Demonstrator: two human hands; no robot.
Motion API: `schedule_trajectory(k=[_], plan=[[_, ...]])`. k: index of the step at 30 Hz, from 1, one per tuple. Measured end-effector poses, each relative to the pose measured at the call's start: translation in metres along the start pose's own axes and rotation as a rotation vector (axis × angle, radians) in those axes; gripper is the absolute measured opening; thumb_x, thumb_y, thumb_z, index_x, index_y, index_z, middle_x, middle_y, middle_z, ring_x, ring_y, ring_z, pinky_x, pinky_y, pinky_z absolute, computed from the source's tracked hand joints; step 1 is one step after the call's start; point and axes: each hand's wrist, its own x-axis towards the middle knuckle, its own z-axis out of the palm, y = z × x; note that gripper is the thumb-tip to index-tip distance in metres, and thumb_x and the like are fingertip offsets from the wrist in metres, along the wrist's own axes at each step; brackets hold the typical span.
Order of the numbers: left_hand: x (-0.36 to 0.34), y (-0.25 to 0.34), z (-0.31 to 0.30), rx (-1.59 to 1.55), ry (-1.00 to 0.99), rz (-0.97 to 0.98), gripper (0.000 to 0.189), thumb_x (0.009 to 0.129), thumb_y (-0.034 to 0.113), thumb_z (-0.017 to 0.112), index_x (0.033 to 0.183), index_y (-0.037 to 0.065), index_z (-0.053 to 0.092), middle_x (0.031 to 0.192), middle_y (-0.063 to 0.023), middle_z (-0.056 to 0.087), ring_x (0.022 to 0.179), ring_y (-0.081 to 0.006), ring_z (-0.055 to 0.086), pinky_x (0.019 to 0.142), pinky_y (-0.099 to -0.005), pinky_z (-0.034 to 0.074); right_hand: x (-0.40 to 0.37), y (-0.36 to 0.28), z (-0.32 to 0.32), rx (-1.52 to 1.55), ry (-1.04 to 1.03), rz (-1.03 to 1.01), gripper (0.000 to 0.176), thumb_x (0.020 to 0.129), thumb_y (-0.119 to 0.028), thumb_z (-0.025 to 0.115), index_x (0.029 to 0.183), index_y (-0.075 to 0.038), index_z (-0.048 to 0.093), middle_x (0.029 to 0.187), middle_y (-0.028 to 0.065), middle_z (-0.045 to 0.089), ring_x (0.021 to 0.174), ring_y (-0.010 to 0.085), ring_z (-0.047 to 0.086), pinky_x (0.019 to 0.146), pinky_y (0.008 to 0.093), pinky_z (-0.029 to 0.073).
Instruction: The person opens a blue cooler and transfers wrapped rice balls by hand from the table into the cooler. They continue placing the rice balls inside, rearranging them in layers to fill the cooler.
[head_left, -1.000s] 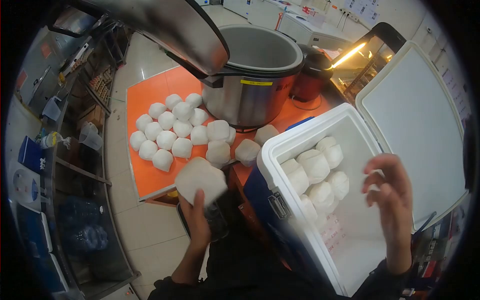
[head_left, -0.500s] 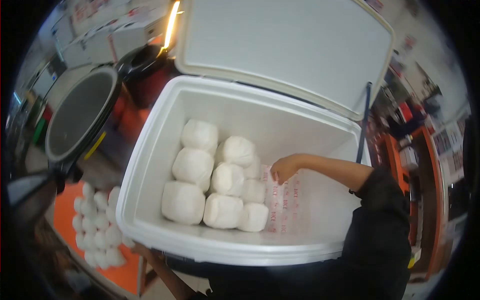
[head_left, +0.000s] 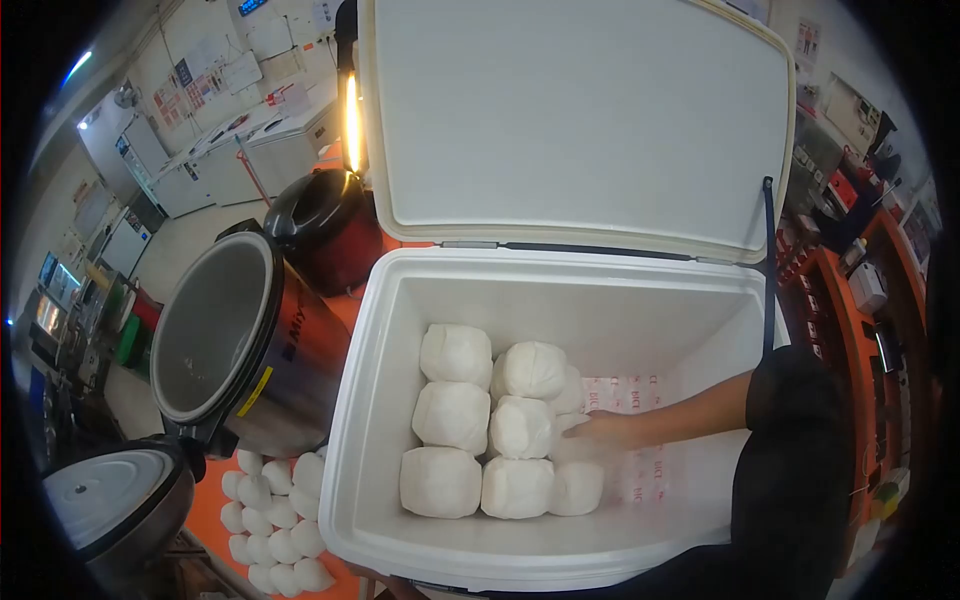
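Note:
Inside a large white cooler box [head_left: 345, 440] lie several rounded white blocks [head_left: 440, 483] with flattened sides, much like trimmed young coconuts, grouped on the left. My right hand [head_left: 600, 430] reaches in from the right, its fingers stretched left against the blocks at the group's right side and a little blurred. Nothing shows in its grasp. Clear plastic with red print [head_left: 640, 470] lies on the cooler floor beside and below that hand. My left hand [head_left: 385, 582] is low at the cooler's front left corner, its fingers hidden by the rim.
The cooler's lid [head_left: 580, 120] stands raised behind it. At left are a large open rice cooker [head_left: 300, 370], its lid [head_left: 120, 490] and a dark-lidded pot [head_left: 330, 225]. Several more white pieces [head_left: 285, 525] lie on the orange table [head_left: 208, 490]. Orange shelving [head_left: 845, 340] stands right.
My right hand has moved from the printed plastic to the right side of the white blocks. The camera view has shifted, so the cooler now appears lower and farther right.

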Motion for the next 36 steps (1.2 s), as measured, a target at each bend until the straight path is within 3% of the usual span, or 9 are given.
schedule_trajectory(k=[3, 7, 9, 12, 15, 17, 26, 29, 36], plan=[[-0.002, 0.002, 0.000, 0.018, -0.007, 0.024, 0.053, 0.084, 0.037, 0.051, 0.108, -0.009, 0.040, 0.096, -0.0188, 0.053, 0.076, -0.0241, 0.055, 0.062, -0.0342, 0.048, 0.064, 0.043, -0.017, -0.187, 0.070, -0.061, 0.072, 0.073, -0.039, 0.062, 0.129, -0.009, 0.028, 0.131, 0.0120, 0.032, 0.121, 0.0296, 0.031, 0.095, 0.0451, 0.032], [-0.004, 0.000, -0.003, 0.017, -0.020, 0.063, 0.054, 0.084, 0.036, 0.051, 0.109, -0.009, 0.038, 0.097, -0.0192, 0.052, 0.077, -0.0245, 0.054, 0.062, -0.0343, 0.048, 0.009, 0.037, 0.014, -0.035, 0.070, 0.030, 0.071, 0.074, -0.045, 0.058, 0.128, -0.009, 0.029, 0.131, 0.0122, 0.032, 0.119, 0.0286, 0.034, 0.092, 0.0433, 0.035], [-0.003, -0.006, -0.010, -0.006, -0.031, 0.102, 0.054, 0.084, 0.036, 0.051, 0.109, -0.010, 0.037, 0.098, -0.0195, 0.052, 0.077, -0.0247, 0.054, 0.062, -0.0343, 0.048, -0.027, 0.024, 0.040, 0.287, 0.083, 0.230, 0.076, 0.075, -0.031, 0.062, 0.133, -0.010, 0.017, 0.128, 0.0082, 0.034, 0.112, 0.0255, 0.041, 0.088, 0.0404, 0.039], [0.006, -0.024, -0.020, -0.118, -0.107, 0.216, 0.055, 0.084, 0.036, 0.051, 0.109, -0.010, 0.036, 0.099, -0.0198, 0.051, 0.077, -0.0250, 0.054, 0.063, -0.0344, 0.048, -0.040, 0.036, 0.046, 0.152, -0.037, 0.088, 0.073, 0.071, -0.041, 0.065, 0.127, -0.010, 0.029, 0.125, 0.0070, 0.038, 0.114, 0.0213, 0.038, 0.090, 0.0355, 0.036], [-0.005, -0.015, -0.032, 0.047, -0.156, 0.029, 0.065, 0.085, 0.033, 0.046, 0.130, -0.005, 0.018, 0.133, -0.0266, 0.019, 0.124, -0.0352, 0.018, 0.102, -0.0406, 0.012, -0.042, 0.033, 0.051, 0.139, 0.017, 0.133, 0.068, 0.069, -0.040, 0.068, 0.121, -0.009, 0.036, 0.120, 0.0057, 0.043, 0.111, 0.0175, 0.040, 0.090, 0.0312, 0.034], [0.022, -0.106, -0.016, -0.070, -0.023, 0.220, 0.061, 0.084, 0.030, 0.048, 0.127, -0.005, 0.023, 0.123, -0.0239, 0.031, 0.119, -0.0324, 0.027, 0.100, -0.0392, 0.019, -0.039, 0.035, 0.048, 0.073, 0.009, 0.144, 0.066, 0.070, -0.038, 0.068, 0.121, -0.009, 0.036, 0.120, 0.0056, 0.042, 0.111, 0.0174, 0.040, 0.091, 0.0309, 0.034], [-0.066, 0.035, -0.030, -0.228, 0.264, 0.075, 0.040, 0.089, 0.018, 0.043, 0.121, -0.002, 0.033, 0.119, -0.0183, 0.035, 0.106, -0.0255, 0.039, 0.091, -0.0347, 0.031, -0.013, 0.052, 0.027, 0.193, -0.144, 0.054, 0.063, 0.075, -0.024, 0.063, 0.124, -0.004, 0.030, 0.125, 0.0121, 0.038, 0.115, 0.0259, 0.035, 0.098, 0.0391, 0.030], [-0.093, 0.086, -0.037, -0.304, 0.332, 0.145, 0.038, 0.088, 0.016, 0.043, 0.121, -0.001, 0.034, 0.120, -0.0157, 0.036, 0.106, -0.0236, 0.040, 0.090, -0.0338, 0.032, -0.051, 0.031, 0.036, 0.036, -0.106, 0.017, 0.055, 0.076, -0.028, 0.063, 0.120, -0.006, 0.038, 0.117, 0.0060, 0.046, 0.105, 0.0193, 0.044, 0.082, 0.0316, 0.037], [-0.162, 0.252, -0.071, -0.610, -0.051, 0.398, 0.038, 0.082, 0.009, 0.048, 0.118, 0.001, 0.037, 0.115, -0.0101, 0.041, 0.106, -0.0194, 0.041, 0.091, -0.0316, 0.032, -0.179, -0.024, 0.065, -0.035, -0.194, -0.382, 0.065, 0.074, -0.037, 0.059, 0.123, -0.003, 0.034, 0.119, 0.0104, 0.045, 0.111, 0.0233, 0.043, 0.091, 0.0359, 0.036]])
